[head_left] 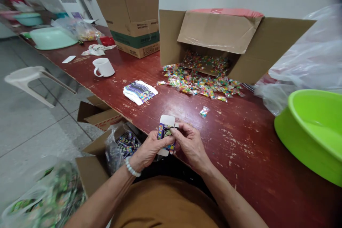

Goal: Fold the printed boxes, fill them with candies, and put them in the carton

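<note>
Left hand (151,146) clamped on 1 small box (166,132) (white flap (167,119) open), right hand (191,143) pinching its edge, wrapped candies (196,83) beyond

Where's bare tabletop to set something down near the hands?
Widest: red table between the right hand, at the small box, and the lime basin; a single candy sits at its far left. Smaller: between the mug, green-banded carton and printed stack. Crowded: the open carton and the wrapped candies spilled before it.
</note>
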The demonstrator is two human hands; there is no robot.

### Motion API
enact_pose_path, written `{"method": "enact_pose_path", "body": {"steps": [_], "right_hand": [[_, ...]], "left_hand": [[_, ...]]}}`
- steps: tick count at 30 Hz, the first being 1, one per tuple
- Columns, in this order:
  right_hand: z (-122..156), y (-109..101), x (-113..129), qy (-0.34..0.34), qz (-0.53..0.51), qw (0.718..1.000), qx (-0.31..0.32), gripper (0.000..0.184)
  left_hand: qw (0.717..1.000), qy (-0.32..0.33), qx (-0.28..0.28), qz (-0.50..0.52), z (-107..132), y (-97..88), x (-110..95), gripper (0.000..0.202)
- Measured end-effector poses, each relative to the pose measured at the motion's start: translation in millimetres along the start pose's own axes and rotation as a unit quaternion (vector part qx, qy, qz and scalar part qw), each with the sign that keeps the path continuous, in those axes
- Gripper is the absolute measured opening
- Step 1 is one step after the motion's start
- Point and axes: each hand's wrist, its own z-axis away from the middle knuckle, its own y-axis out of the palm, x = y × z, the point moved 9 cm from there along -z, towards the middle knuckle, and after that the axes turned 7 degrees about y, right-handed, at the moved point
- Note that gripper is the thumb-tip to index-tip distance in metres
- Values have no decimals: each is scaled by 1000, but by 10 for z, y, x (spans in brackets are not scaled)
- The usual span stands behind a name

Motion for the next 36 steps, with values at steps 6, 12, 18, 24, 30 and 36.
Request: {"method": "enact_pose_path", "body": {"steps": [6, 12, 18, 24, 30, 36], "right_hand": [[-20, -293, 163, -47, 103, 985, -132, 44], [-20, -160, 59, -63, 40, 996, -52, 21], [-108, -200, -97, 12, 50, 999, 11, 25], [-147, -172, -14, 46, -28, 998, 25, 40], [-74, -114, 48, 23, -40, 999, 24, 24], [-10, -42, -13, 30, -13, 995, 92, 25]], "left_hand": [[985, 106, -105, -86, 99, -136, -211, 61], [978, 127, -100, -129, 153, -142, -239, 51], [989, 80, -51, -113, 63, -131, -186, 25], [974, 149, -75, -150, 54, -122, -319, 24], [995, -26, -41, 89, 89, 21, 23, 50], [976, -137, -11, 170, 108, 153, 253, 58]]}}
